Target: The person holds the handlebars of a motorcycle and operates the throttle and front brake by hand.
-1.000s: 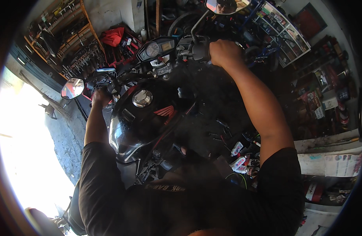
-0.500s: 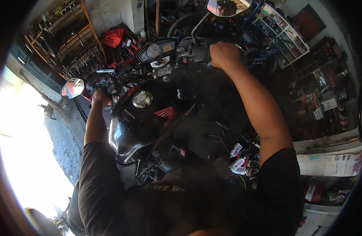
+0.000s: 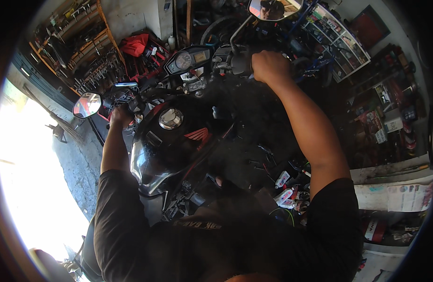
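Note:
A black motorcycle tank with a silver filler cap and red trim lies between my arms. Above it are the dashboard and two mirrors. My left hand is closed around the left handlebar grip, which it mostly hides. At the upper right, my right hand is wrapped over the right handlebar grip, knuckles up. Faint grey haze hangs over the dark area right of the tank.
Tool racks and a red cloth stand at back left, a glass cabinet and cluttered shelving at right. Small bottles and scattered tools lie below right of the bike. A bright opening is at left.
My right hand and the mirror above it have shifted very slightly down and to the right. Both hands stay closed on the grips.

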Available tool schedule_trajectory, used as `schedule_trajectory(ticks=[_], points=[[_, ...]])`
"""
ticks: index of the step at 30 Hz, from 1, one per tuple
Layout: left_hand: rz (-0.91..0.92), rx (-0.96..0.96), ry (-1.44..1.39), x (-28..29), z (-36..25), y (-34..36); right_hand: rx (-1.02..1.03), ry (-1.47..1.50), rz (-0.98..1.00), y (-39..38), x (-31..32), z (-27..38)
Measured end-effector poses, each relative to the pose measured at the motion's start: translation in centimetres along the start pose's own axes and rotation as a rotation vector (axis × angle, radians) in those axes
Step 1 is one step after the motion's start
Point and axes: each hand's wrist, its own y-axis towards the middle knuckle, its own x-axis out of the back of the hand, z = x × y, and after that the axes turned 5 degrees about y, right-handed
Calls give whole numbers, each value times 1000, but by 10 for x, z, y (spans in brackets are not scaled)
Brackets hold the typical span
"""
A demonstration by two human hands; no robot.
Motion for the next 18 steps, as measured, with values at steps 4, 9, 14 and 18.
schedule_trajectory(ticks=[4,9,14,18], points=[[-6,-6,-15,1,-1,0,25,-19,-56,-3,-8,-2],[-2,-5,-1,5,-4,-2,36,-20,-197,-3,-21,-2],[-25,-17,-16,3,-3,-3,14,6,-26,3,-9,-4],[-31,-25,-3,-1,1,0,-19,34,52,7,0,-2]])
